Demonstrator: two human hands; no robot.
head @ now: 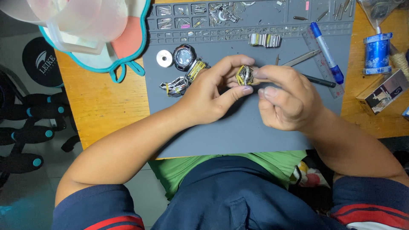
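The band piece (245,75) is a short run of silver metal links with yellow stripes, curled into a small loop. It is pinched between the fingertips of both hands, lifted just above the grey mat (238,127), over its middle. The watch (184,57), a round dark-faced case with a silver and yellow band trailing down-left, lies flat on the mat, left of the band piece and near it.

band piece (245,75) half hidden by hands (251,91)
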